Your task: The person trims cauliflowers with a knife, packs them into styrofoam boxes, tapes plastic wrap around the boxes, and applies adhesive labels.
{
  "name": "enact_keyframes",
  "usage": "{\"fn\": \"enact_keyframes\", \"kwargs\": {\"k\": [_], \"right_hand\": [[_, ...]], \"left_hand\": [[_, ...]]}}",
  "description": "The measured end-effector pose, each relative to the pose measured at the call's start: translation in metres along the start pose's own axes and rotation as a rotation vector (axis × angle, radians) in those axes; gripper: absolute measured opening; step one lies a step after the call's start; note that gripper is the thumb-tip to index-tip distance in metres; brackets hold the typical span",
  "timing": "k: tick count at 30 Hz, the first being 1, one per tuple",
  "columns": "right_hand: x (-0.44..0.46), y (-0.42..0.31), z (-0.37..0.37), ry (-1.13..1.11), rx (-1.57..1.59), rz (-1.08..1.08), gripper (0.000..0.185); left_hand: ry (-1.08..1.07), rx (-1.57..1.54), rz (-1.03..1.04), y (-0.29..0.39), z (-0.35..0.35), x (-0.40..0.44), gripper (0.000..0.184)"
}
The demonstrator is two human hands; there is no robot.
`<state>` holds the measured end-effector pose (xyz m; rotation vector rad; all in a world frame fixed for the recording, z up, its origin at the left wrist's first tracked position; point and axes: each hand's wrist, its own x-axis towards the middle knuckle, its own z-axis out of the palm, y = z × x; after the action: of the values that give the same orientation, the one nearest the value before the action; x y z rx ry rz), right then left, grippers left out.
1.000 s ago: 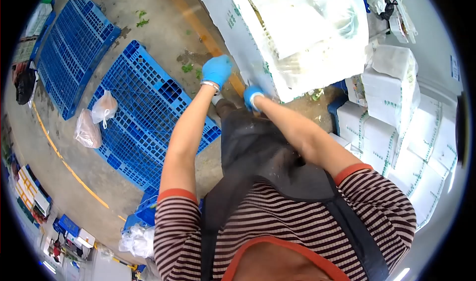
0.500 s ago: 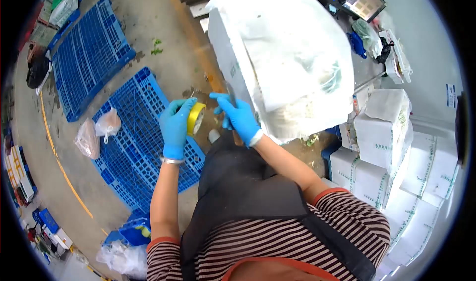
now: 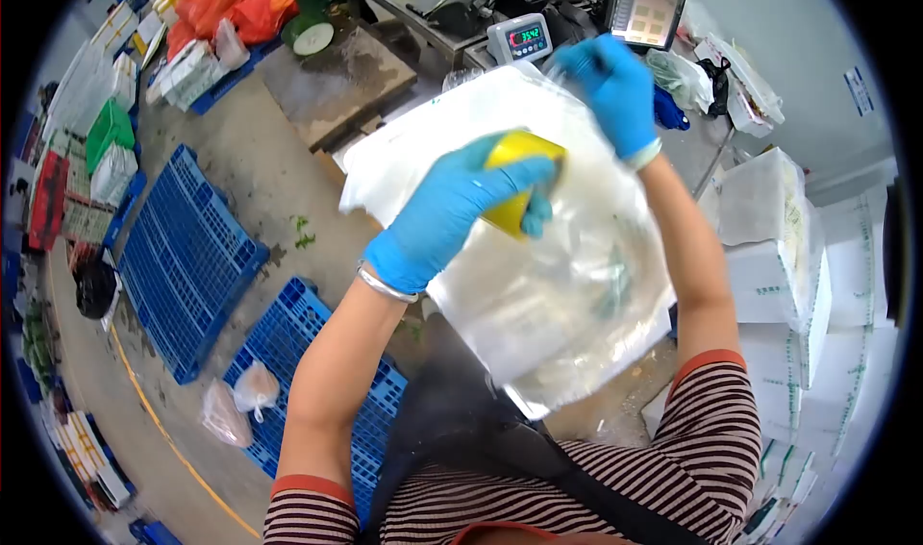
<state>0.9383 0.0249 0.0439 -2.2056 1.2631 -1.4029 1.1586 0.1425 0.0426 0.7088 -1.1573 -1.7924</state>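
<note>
My left hand (image 3: pixel 461 199), in a blue glove, grips a roll of yellow tape (image 3: pixel 520 182) above a white box. Clear plastic and a white sheet (image 3: pixel 567 276) cover the top of the box. Farther right and forward, my right hand (image 3: pixel 611 93), also gloved in blue, is over the box's far edge. Its fingers are bent and blurred, and whether they hold anything is hidden. A small scale display (image 3: pixel 527 36) with lit digits stands just beyond the box.
Blue pallets (image 3: pixel 192 266) lie on the floor at left, one with two plastic bags (image 3: pixel 257 387) at its edge. White boxes (image 3: pixel 769 266) are stacked at right. A monitor (image 3: pixel 644 9) stands behind. Part of another person (image 3: pixel 310 2) shows at the top, near red bags (image 3: pixel 216 7).
Both hands have moved forward and up over the box, the left still with the tape. The view has shifted, bringing the scale display and more of the far area into sight.
</note>
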Motion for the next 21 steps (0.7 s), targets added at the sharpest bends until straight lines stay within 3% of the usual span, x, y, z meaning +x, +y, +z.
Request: {"fn": "enact_keyframes", "kwargs": {"k": [1, 3, 5, 7, 8, 10, 13, 17, 18, 19, 20, 21], "right_hand": [[0.024, 0.042, -0.009, 0.054, 0.066, 0.207, 0.014], [0.061, 0.156, -0.034, 0.208, -0.261, 0.391, 0.020], [0.060, 0.266, -0.052, 0.045, -0.762, 0.408, 0.029], [0.017, 0.381, -0.050, -0.211, -0.603, 0.583, 0.034], [0.000, 0.390, -0.031, -0.428, -0.740, 0.612, 0.032], [-0.037, 0.430, 0.000, -0.746, -0.913, 0.569, 0.031], [-0.101, 0.545, 0.011, -0.539, -0.854, 0.339, 0.033], [-0.112, 0.520, -0.011, -0.712, -0.980, 0.352, 0.035], [-0.074, 0.458, -0.016, -0.975, -1.040, 0.441, 0.037], [-0.028, 0.379, -0.018, -1.249, -1.071, 0.510, 0.039], [-0.004, 0.318, -0.030, -1.110, -1.068, 0.493, 0.048], [-0.002, 0.334, -0.062, -0.796, -0.590, 0.933, 0.027]], "left_hand": [[-0.084, 0.034, -0.078, 0.002, -0.012, 0.016, 0.040], [-0.156, 0.030, -0.259, 0.017, -0.020, 0.040, 0.033], [-0.150, 0.090, -0.267, 0.018, -0.035, 0.061, 0.033], [-0.086, -0.021, -0.309, 0.008, -0.053, 0.075, 0.034], [-0.080, 0.004, -0.319, 0.001, -0.058, 0.081, 0.038], [-0.105, 0.003, -0.416, 0.004, -0.063, 0.085, 0.038], [-0.118, -0.037, -0.514, 0.010, -0.072, 0.085, 0.038], [-0.172, 0.029, -0.596, 0.026, -0.078, 0.051, 0.040], [-0.202, 0.082, -0.629, 0.036, -0.085, 0.034, 0.041], [-0.253, 0.270, -0.470, 0.036, -0.101, 0.014, 0.041], [-0.300, 0.448, -0.320, 0.033, -0.123, -0.015, 0.042], [-0.323, 0.512, -0.370, 0.037, -0.143, -0.040, 0.043]]}}
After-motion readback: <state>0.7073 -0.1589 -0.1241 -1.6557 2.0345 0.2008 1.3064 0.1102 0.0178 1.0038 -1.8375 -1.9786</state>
